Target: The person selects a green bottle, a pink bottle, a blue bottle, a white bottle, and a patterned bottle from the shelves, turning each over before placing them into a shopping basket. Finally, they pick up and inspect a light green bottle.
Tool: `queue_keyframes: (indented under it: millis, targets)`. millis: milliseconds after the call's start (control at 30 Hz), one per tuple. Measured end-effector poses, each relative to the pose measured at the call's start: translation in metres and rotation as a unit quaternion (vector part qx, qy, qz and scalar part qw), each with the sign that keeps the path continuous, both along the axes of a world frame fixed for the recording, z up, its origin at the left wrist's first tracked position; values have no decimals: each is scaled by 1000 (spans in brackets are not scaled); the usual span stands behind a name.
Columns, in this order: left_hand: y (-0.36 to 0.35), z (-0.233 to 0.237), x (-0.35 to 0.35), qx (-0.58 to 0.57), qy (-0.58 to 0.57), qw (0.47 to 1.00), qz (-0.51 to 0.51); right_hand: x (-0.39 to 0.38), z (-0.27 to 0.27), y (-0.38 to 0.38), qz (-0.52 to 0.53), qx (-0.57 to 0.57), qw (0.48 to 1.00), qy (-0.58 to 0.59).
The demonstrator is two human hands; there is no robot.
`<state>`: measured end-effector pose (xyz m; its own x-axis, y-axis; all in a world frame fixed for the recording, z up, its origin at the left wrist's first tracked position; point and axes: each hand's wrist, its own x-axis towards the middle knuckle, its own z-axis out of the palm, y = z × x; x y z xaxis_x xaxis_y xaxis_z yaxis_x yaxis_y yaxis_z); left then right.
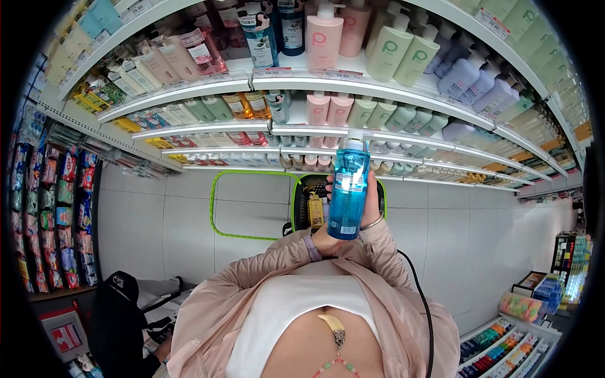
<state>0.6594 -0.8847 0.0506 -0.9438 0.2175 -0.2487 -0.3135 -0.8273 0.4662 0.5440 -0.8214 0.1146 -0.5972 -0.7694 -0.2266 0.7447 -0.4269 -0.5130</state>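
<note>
A translucent blue pump bottle (349,195) with a clear cap and printed labels is held upright in front of my chest. My right hand (374,198), with a bangle at the wrist, wraps around it from behind, its fingertips showing at the left edge. Near the base, my left hand (325,241), below a lavender wristband, grips the lower left side; the bottle hides part of its fingers. Beneath them is a dark shopping basket (298,203) with a green rim, partly covered by my hands. Inside it lies a yellow bottle (316,210).
Ahead, white shelves (283,80) carry rows of pump bottles, including pink bottles (324,39) and green bottles (416,55). Hanging packets (65,214) line the left side. A person in black (117,324) is at lower left. A display bin (504,353) stands lower right.
</note>
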Motion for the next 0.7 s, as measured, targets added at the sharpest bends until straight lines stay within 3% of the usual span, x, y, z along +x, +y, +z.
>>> queue_keyframes:
  millis: [267, 333, 367, 433, 600, 700]
  targets:
    - [10, -2, -2, 23, -7, 1000, -19, 0, -13, 15, -23, -3, 1000, -10]
    - [9, 4, -4, -220, 62, 972, -49, 0, -15, 21, -35, -5, 999, -22]
    - [12, 3, -3, -220, 58, 972, -57, 1, -16, 25, -39, -7, 999, -29]
    - [18, 0, -3, -112, 2, 993, -39, 3, -20, 34, -38, -46, 997, -56]
    - [31, -27, -9, 0, -120, 987, -105, 11, -46, 70, -76, -10, 995, -66]
    - [37, -7, -20, -2, -186, 974, -129, 10, -61, 89, -128, 15, 987, -92]
